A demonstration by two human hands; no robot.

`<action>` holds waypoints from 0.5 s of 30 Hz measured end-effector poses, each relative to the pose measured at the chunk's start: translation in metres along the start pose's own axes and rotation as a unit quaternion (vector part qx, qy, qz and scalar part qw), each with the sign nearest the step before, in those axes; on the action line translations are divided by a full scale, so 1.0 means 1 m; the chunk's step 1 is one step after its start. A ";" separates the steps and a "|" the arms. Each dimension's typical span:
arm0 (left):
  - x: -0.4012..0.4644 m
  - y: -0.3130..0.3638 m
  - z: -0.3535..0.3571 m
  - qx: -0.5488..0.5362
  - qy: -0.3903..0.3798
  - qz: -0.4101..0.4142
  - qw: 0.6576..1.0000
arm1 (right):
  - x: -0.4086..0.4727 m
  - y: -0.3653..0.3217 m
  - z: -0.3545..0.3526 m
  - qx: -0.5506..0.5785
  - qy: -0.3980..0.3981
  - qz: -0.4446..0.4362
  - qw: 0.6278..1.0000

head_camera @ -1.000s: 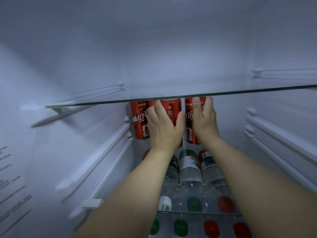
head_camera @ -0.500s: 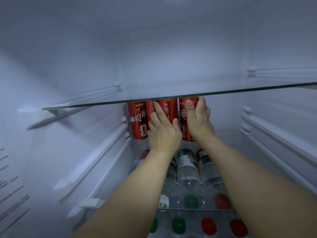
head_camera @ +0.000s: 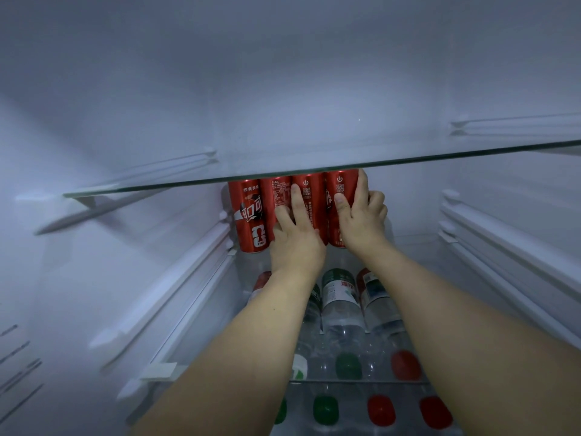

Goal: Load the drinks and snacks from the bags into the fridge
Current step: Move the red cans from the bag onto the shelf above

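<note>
Inside, hands [head_camera: 330, 234] touch four upright red cans [head_camera: 250, 215].

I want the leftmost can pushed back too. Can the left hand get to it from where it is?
Probably yes. The left hand lies on the cans right beside the leftmost can, whose front is bare, with nothing between them.

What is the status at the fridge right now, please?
Left hand flat against the middle red cans. Right hand grips the rightmost can. Four cans upright under the glass shelf. Nothing blocking.
</note>
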State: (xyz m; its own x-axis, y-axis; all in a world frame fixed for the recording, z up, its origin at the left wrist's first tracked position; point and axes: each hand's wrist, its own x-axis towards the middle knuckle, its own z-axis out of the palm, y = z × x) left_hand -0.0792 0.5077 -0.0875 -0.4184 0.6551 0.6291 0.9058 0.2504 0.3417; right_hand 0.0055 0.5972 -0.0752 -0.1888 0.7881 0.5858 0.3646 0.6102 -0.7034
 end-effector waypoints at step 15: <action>-0.001 0.000 0.002 0.030 0.006 0.001 1.000 | -0.002 0.000 0.000 0.003 0.000 -0.001 1.000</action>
State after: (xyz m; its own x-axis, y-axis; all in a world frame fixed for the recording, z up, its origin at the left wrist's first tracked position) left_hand -0.0785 0.5088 -0.0891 -0.4174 0.6470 0.6380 0.9087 0.2913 0.2990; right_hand 0.0063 0.5959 -0.0764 -0.1903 0.7870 0.5869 0.3588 0.6123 -0.7045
